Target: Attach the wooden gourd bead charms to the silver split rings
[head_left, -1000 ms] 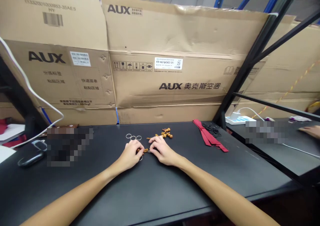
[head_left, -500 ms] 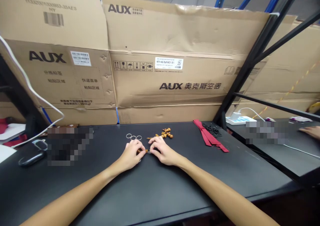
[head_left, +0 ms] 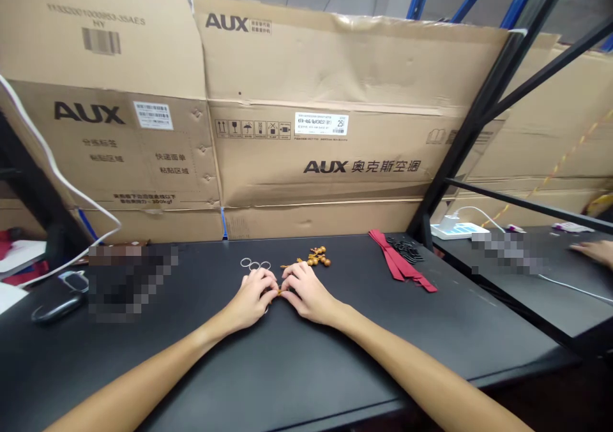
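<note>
Both hands meet above the dark table, fingertips almost touching. My left hand (head_left: 251,298) pinches a small orange-brown cord (head_left: 280,291), whose far part is hidden in the fingers. From the other side, my right hand (head_left: 309,297) has thumb and forefinger closed at the cord's end. Any metal ring between the fingertips is hidden now. Beyond my left hand lie several silver key rings (head_left: 246,262). Just past my right hand is a little pile of wooden bead pendants (head_left: 320,258) with orange-brown cords. A bit of something shiny shows under my left fingers.
Red ribbon strips (head_left: 400,263) lie at the back right beside a heap of black clasps (head_left: 406,250). Cardboard (head_left: 316,196) walls off the back. At left are a black glasses case (head_left: 57,307) and a white cable (head_left: 57,170). Another person's hand (head_left: 594,250) rests far right.
My right fingertips have moved left, close against my left ones. The thin metal ring that showed between the hands is now covered. The view has shifted slightly.
</note>
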The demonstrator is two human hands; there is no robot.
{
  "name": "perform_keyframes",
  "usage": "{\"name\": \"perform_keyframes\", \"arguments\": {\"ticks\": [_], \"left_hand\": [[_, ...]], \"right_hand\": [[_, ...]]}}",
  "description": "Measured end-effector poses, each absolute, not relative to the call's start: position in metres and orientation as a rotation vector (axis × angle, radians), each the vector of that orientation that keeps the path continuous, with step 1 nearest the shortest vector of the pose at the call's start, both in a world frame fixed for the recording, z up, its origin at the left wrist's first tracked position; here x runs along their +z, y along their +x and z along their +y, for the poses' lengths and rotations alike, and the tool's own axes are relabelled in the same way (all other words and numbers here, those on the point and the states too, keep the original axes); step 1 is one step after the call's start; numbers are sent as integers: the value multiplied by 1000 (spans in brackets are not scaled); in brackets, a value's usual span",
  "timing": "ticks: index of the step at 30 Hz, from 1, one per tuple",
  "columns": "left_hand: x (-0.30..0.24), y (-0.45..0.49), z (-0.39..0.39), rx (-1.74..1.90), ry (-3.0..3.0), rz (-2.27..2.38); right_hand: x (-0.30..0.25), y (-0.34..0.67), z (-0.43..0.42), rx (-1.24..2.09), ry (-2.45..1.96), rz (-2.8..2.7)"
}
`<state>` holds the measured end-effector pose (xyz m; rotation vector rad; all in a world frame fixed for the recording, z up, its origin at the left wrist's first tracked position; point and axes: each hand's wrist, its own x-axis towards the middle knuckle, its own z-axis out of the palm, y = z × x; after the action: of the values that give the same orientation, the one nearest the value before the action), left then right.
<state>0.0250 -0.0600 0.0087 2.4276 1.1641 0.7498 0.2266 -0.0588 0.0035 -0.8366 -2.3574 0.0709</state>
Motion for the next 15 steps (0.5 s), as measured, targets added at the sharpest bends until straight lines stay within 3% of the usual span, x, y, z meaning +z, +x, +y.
{"name": "perform_keyframes", "arguments": {"ticks": [15], "left_hand": [[11,24,-60,740,2428,1094]], "right_hand": [[4,231,-56,166,-815,-2368]]}}
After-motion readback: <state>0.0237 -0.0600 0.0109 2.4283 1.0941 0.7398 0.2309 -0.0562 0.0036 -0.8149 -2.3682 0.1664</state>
